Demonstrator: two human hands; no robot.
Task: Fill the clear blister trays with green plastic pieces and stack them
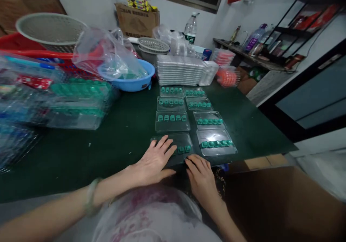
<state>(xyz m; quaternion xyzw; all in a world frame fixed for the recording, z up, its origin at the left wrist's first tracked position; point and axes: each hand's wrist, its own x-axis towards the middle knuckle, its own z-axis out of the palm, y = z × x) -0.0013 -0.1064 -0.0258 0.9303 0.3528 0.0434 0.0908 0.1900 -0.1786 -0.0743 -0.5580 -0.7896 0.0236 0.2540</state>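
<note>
Two columns of clear plastic trays hold rows of small green pieces, with one tray nearest me on the left. My left hand lies over that tray's left part, palm down with fingers spread, hiding some of its pieces. Two green pieces show to the right of its fingertips. At the tray's near right corner is my right hand, fingers bent and close together; whatever sits under the fingertips is hidden. Right of it lies another tray with a row of green pieces.
Stacked clear trays stand at the back of the dark green table. Plastic packs crowd the left, beside a blue basin with a plastic bag. A grey colander sits behind. Orange-red packs are at back right.
</note>
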